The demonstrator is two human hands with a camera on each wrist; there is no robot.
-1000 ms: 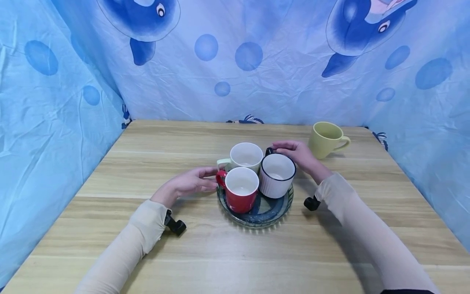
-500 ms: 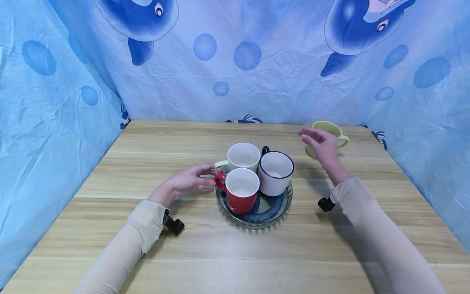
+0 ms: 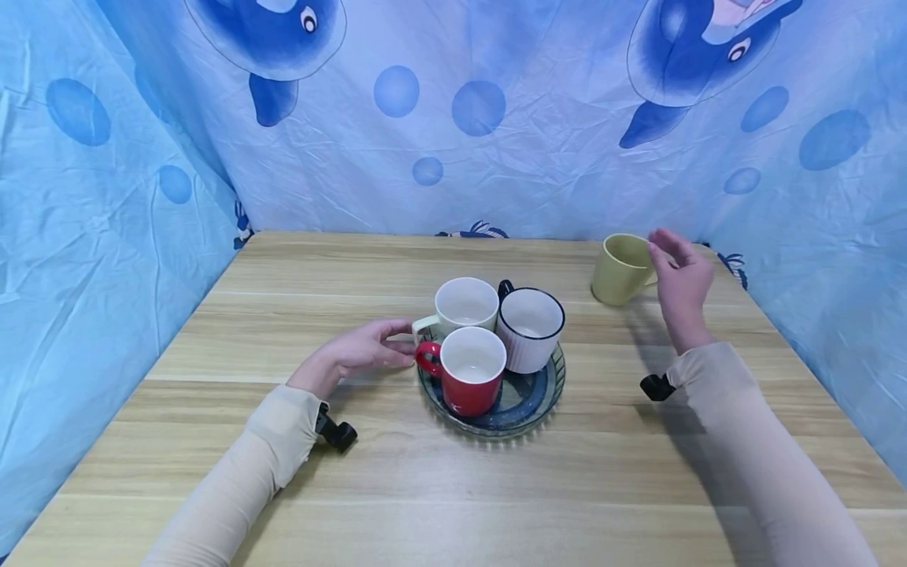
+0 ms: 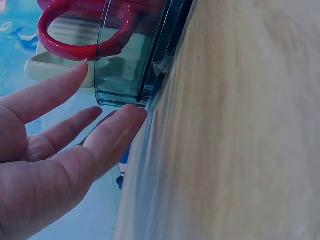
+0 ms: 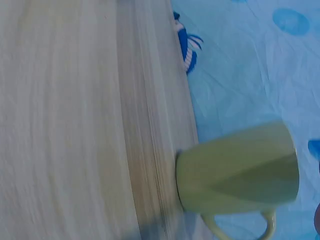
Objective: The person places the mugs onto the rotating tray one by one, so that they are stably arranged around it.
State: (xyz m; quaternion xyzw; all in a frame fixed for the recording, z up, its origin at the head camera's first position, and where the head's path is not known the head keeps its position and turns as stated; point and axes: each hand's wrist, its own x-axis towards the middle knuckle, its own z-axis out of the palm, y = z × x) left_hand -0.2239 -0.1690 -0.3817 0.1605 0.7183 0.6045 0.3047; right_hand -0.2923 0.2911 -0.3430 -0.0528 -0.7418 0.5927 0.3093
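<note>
In the head view a glass dish point(image 3: 524, 417) bears a red mug point(image 3: 469, 396), a pale green-handled mug point(image 3: 466, 303) and a white ribbed mug with a black rim point(image 3: 527, 350). My left hand point(image 3: 364, 350) is at the dish's left side, fingers extended. Its fingertips point(image 4: 135, 111) lie right at the dish's wall in the left wrist view, below the red handle. Farther right stands an olive-yellow mug point(image 3: 615, 277). My right hand point(image 3: 683, 279) hovers at that mug's handle side, fingers loosely bent; the right wrist view shows the handle point(image 5: 268, 222) ungripped.
A wooden table point(image 3: 453, 504) carries everything, with its far edge close behind the olive-yellow mug. Blue cloth point(image 3: 553, 181) with printed dolphins hangs behind and along both sides. Each wrist wears a small black device point(image 3: 336, 431).
My right hand has left the white ribbed mug and moved right, past the olive-yellow mug to its handle side. The mugs on the dish have shifted slightly. My left hand stays almost still.
</note>
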